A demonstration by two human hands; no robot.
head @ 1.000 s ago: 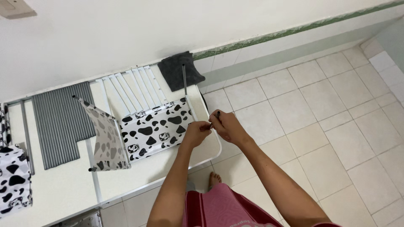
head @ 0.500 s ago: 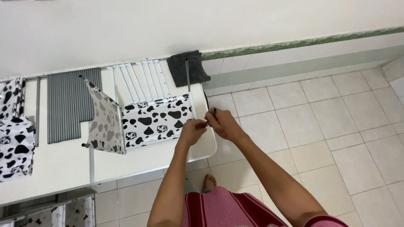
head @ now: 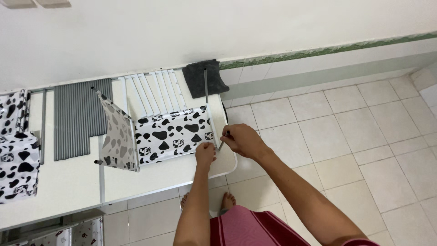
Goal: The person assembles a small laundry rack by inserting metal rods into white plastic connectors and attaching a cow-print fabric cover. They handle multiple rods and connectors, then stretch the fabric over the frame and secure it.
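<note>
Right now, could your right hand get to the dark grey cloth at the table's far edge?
Probably yes. The right hand is at the cow-print fabric box, and the dark grey cloth lies just beyond it, with only a thin upright rod between.

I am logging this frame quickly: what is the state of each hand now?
Left hand: closed, pinching the cow-print fabric panel at its corner.
Right hand: closed on a thin rod.

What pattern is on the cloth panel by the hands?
Black cow-like patches on white cloth panel, head view.

Bare-armed, barefoot person wears a red garment [head: 248, 228] with dark stripes.
</note>
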